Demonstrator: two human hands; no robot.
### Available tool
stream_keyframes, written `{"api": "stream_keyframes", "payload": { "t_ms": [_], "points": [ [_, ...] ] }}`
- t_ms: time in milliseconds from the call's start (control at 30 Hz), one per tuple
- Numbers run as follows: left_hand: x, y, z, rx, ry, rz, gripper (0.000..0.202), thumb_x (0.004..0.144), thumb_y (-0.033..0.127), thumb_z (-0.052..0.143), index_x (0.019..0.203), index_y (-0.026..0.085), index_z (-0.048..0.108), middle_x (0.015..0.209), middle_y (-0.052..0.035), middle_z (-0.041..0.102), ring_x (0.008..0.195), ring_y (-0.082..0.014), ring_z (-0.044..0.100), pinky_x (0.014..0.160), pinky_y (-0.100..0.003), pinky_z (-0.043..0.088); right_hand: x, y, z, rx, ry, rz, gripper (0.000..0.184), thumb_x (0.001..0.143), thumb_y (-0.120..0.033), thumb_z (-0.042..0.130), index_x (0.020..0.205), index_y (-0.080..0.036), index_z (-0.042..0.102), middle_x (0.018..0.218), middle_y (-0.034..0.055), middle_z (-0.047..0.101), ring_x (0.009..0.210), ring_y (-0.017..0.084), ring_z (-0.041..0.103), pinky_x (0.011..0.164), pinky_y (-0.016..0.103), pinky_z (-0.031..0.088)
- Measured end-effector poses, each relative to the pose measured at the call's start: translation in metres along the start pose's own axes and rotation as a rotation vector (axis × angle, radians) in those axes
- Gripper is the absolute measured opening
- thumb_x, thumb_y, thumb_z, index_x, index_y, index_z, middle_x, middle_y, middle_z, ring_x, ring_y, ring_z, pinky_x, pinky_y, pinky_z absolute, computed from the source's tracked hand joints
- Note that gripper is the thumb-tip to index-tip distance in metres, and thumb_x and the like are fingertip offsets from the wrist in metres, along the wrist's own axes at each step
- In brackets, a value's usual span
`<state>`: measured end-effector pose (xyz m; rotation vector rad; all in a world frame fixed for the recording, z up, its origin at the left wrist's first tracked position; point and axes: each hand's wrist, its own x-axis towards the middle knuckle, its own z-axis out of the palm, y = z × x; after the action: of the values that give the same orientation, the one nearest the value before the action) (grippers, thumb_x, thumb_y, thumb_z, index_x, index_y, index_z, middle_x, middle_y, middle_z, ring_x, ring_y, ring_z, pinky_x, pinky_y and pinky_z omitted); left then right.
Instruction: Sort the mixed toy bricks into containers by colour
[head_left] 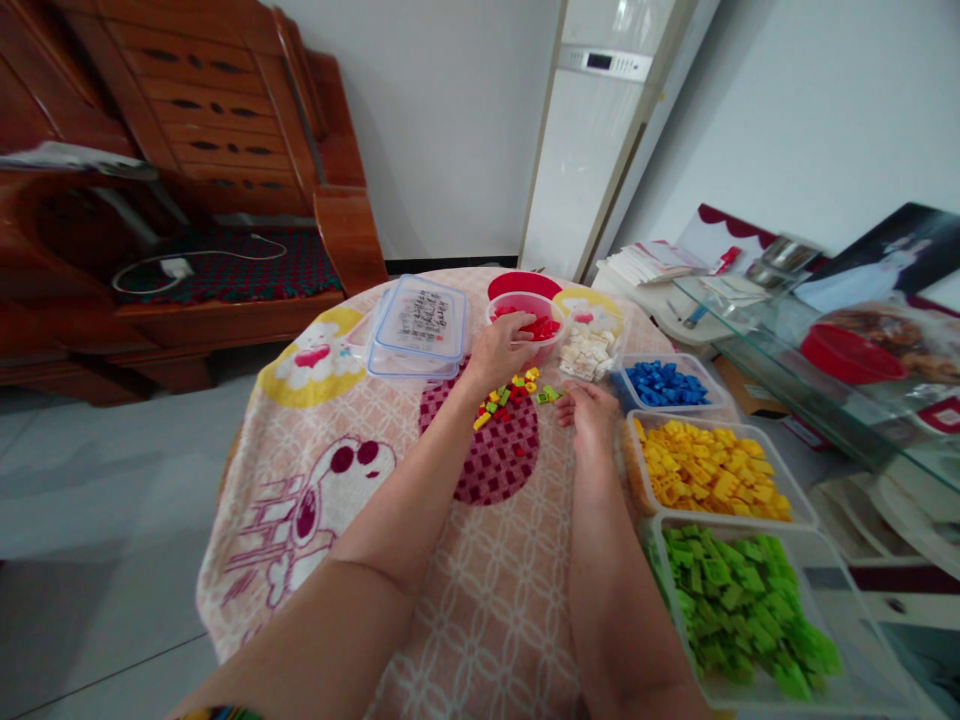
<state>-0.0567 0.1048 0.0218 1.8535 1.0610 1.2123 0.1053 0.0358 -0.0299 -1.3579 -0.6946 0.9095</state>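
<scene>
My left hand [501, 352] reaches over the near rim of a round clear tub [551, 350] of red toy bricks [543, 326]. Its fingers look stretched out above the bricks; no held piece shows. On the cloth below lies a small mixed pile of red, yellow and green bricks [501, 402]. To the right of that pile, my right hand [592, 410] rests low over the cloth with curled fingers, beside a few green bricks [548, 394]. Whatever its fingertips hold, if anything, is hidden. White bricks [586, 354] sit just beyond it.
Along the right edge stand clear boxes of blue bricks [666, 384], yellow bricks [712, 470] and green bricks [746, 610]. Stacked clear lids [420, 325] lie at the back left, and a red lid [525, 284] behind the tub. A glass shelf [840, 400] borders the table's right.
</scene>
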Motion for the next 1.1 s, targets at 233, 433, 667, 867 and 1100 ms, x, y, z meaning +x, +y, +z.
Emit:
{"api": "stream_keyframes", "payload": {
  "t_ms": [233, 433, 667, 867, 1100],
  "points": [
    [-0.007, 0.012, -0.024, 0.306, -0.276, -0.05, 0.012, 0.07, 0.017, 0.068, 0.077, 0.016, 0.078, 0.065, 0.0001, 0.072, 0.063, -0.0125, 0.065, 0.064, -0.02, 0.048, 0.006, 0.004, 0.0, 0.002, 0.032, 0.027, 0.01, 0.072, -0.024, 0.067, 0.076, -0.016, 0.071, 0.044, -0.0041, 0.061, 0.032, 0.011, 0.051, 0.029, 0.019, 0.037],
    [-0.013, 0.013, -0.008, 0.683, -0.758, -0.11, 0.012, 0.058, 0.016, 0.082, 0.068, 0.019, 0.077, 0.065, -0.0016, 0.073, 0.062, -0.016, 0.064, 0.061, -0.022, 0.044, 0.005, 0.002, 0.001, -0.034, 0.052, 0.044, 0.009, 0.073, -0.024, 0.066, 0.074, -0.018, 0.072, 0.044, -0.0042, 0.062, 0.032, 0.013, 0.051, 0.03, 0.021, 0.038],
    [-0.019, 0.018, 0.009, 0.83, -0.729, -0.091, 0.019, 0.055, 0.003, 0.075, 0.068, 0.017, 0.076, 0.072, -0.0097, 0.076, 0.079, -0.0259, 0.073, 0.075, -0.029, 0.053, 0.003, 0.001, -0.003, -0.048, -0.011, 0.01, 0.011, 0.074, -0.025, 0.065, 0.077, -0.02, 0.074, 0.049, -0.0034, 0.065, 0.037, 0.014, 0.055, 0.035, 0.023, 0.041],
    [-0.018, 0.014, 0.006, 0.806, -0.683, -0.099, 0.021, 0.056, 0.003, 0.069, 0.07, 0.017, 0.077, 0.071, -0.0105, 0.075, 0.082, -0.0266, 0.074, 0.08, -0.03, 0.054, 0.002, -0.001, -0.003, -0.029, -0.012, 0.02, 0.009, 0.074, -0.025, 0.065, 0.076, -0.02, 0.072, 0.047, -0.0044, 0.063, 0.035, 0.013, 0.052, 0.033, 0.022, 0.04],
    [-0.015, 0.01, 0.001, 0.76, -0.723, -0.097, 0.029, 0.048, -0.005, 0.067, 0.065, 0.017, 0.074, 0.069, -0.0058, 0.075, 0.075, -0.0226, 0.071, 0.072, -0.025, 0.052, 0.001, -0.002, -0.002, -0.027, -0.012, 0.023, 0.008, 0.074, -0.024, 0.066, 0.075, -0.019, 0.072, 0.048, -0.0037, 0.062, 0.036, 0.013, 0.054, 0.033, 0.022, 0.041]
  ]
}}
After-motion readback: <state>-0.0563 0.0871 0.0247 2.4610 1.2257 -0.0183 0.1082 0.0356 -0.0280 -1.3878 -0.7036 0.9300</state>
